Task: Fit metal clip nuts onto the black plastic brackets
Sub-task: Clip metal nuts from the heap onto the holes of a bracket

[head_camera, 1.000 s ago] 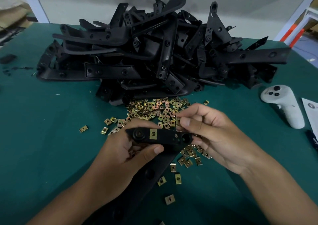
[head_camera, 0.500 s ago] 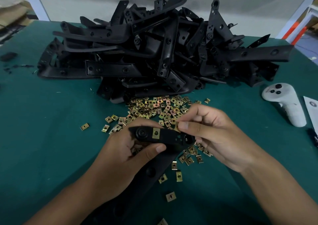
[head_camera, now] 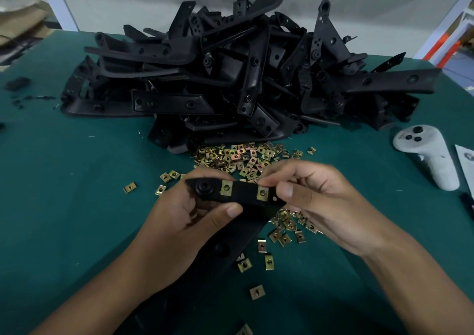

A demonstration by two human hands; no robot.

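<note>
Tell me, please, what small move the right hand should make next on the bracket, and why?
Probably press the second clip nut fully home. The right hand pinches the bracket right beside that nut, the left hand grips the other end, and the first clip nut already sits on it.

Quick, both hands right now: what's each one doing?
Left hand: grips the black bracket.
Right hand: pinches the bracket's right end, beside the second clip nut.

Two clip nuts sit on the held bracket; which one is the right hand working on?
The clip nut nearer the right hand, at the bracket's right end; the other nut sits beside the round boss.
</note>
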